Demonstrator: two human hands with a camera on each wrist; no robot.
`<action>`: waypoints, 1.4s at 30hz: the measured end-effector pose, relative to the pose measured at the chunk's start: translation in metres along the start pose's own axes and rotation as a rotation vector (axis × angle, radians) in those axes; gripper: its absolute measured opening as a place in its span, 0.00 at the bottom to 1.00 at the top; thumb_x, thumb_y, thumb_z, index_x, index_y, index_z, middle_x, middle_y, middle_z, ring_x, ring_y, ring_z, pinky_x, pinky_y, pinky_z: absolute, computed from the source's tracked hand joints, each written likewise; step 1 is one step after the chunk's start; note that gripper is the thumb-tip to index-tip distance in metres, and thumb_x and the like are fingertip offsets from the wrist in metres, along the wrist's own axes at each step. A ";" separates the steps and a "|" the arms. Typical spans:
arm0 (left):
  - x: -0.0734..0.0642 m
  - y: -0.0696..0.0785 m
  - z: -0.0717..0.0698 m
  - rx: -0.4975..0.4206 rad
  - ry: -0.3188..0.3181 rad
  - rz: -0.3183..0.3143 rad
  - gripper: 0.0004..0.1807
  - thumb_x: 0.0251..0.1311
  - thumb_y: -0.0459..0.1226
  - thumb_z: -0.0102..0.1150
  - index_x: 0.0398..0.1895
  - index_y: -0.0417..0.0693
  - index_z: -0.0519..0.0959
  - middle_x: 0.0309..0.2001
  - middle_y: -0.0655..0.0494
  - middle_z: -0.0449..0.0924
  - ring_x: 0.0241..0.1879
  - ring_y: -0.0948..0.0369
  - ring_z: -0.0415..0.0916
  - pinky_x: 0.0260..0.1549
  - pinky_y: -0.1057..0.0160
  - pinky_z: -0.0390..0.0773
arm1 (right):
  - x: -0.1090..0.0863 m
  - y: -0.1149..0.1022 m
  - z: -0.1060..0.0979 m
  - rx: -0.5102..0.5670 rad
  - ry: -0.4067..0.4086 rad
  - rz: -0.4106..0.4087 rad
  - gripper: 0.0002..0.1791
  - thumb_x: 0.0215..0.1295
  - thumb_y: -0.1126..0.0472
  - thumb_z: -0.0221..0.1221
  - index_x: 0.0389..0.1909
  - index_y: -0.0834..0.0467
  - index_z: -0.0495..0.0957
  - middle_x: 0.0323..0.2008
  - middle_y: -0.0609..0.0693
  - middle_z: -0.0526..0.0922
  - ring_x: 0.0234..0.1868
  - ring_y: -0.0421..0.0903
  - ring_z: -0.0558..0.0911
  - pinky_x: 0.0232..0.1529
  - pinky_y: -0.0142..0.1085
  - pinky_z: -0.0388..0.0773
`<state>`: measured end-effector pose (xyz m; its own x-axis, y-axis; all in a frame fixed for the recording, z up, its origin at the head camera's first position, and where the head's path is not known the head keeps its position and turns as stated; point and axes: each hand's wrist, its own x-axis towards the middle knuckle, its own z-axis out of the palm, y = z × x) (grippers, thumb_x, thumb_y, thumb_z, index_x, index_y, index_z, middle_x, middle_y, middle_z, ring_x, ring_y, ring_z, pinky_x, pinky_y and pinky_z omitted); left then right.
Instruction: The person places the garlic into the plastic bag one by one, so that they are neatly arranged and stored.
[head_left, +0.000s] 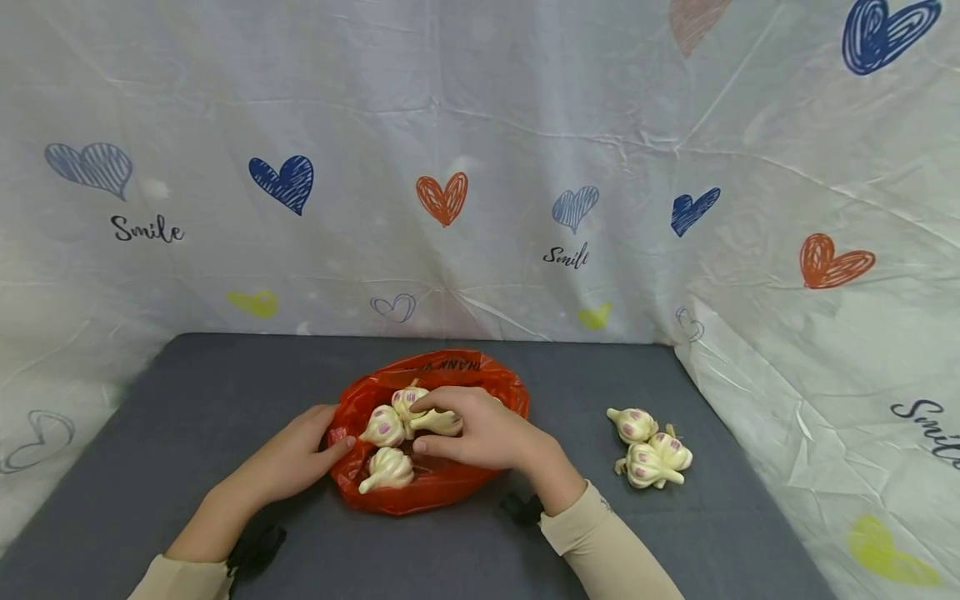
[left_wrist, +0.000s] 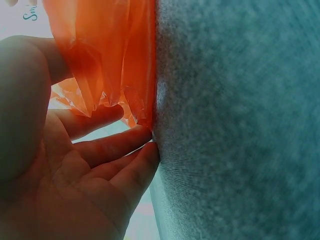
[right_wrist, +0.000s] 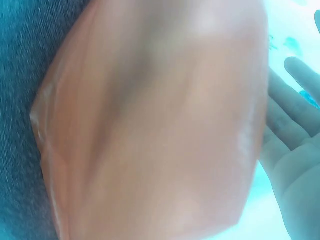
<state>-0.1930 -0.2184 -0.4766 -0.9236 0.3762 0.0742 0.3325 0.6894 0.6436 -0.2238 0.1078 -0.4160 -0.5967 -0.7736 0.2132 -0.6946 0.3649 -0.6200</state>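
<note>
A red plastic bag [head_left: 401,500] lies with its mouth spread, holding several garlic bulbs [head_left: 390,469]. My left hand [head_left: 303,454] pinches the bag's left rim, thumb over the edge and fingers outside. In the left wrist view those fingers [left_wrist: 112,145] lie against the bag's outer side, low by the tabletop. My right hand [head_left: 483,429] reaches over the right rim into the bag. Its thumb and index finger are spread around one garlic bulb [head_left: 437,423]; no firm grip shows. In the right wrist view, the bag's side [right_wrist: 165,140] covers part of the right hand [right_wrist: 295,145].
Three garlic bulbs [head_left: 651,454] sit clustered on the dark grey table [head_left: 585,542], right of the bag. A white cloth [head_left: 495,275] printed with hearts hangs behind the table and along its right side. Black straps [head_left: 258,546] sit at both wrists.
</note>
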 end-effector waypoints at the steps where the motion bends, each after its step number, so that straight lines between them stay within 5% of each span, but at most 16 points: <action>1: 0.000 0.000 0.000 0.001 0.000 0.000 0.35 0.81 0.52 0.62 0.76 0.33 0.72 0.70 0.36 0.75 0.69 0.37 0.75 0.65 0.33 0.77 | -0.001 0.000 -0.001 -0.002 0.008 0.007 0.28 0.76 0.44 0.69 0.67 0.57 0.82 0.63 0.50 0.86 0.64 0.50 0.84 0.67 0.43 0.81; 18: 0.002 -0.005 0.002 0.022 0.006 0.009 0.35 0.81 0.52 0.62 0.76 0.33 0.72 0.69 0.36 0.76 0.68 0.37 0.75 0.64 0.34 0.78 | -0.012 0.010 -0.017 0.027 0.080 0.020 0.27 0.74 0.47 0.72 0.65 0.59 0.84 0.62 0.53 0.87 0.62 0.54 0.84 0.64 0.57 0.81; 24: 0.002 -0.005 0.002 0.020 0.007 0.010 0.36 0.81 0.52 0.62 0.75 0.33 0.72 0.69 0.35 0.76 0.68 0.37 0.75 0.64 0.33 0.78 | -0.016 0.010 -0.026 -0.024 0.110 0.035 0.23 0.74 0.48 0.71 0.64 0.54 0.85 0.60 0.52 0.88 0.63 0.47 0.84 0.67 0.50 0.80; 29: 0.002 -0.006 0.002 0.015 -0.003 -0.007 0.36 0.81 0.53 0.61 0.76 0.34 0.72 0.70 0.36 0.75 0.69 0.37 0.74 0.65 0.33 0.77 | -0.022 0.011 -0.034 -0.039 0.141 0.063 0.23 0.74 0.47 0.71 0.64 0.52 0.85 0.60 0.47 0.87 0.61 0.42 0.83 0.65 0.54 0.81; 42: 0.001 -0.004 0.001 0.010 -0.003 -0.010 0.36 0.81 0.53 0.60 0.76 0.34 0.71 0.70 0.35 0.75 0.70 0.36 0.74 0.65 0.32 0.76 | -0.034 0.021 -0.052 -0.043 0.193 0.119 0.26 0.75 0.44 0.70 0.67 0.51 0.84 0.63 0.43 0.86 0.66 0.47 0.83 0.68 0.55 0.79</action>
<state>-0.1953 -0.2202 -0.4804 -0.9263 0.3710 0.0651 0.3248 0.6992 0.6368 -0.2388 0.1685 -0.3971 -0.7382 -0.6120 0.2838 -0.6290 0.4725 -0.6173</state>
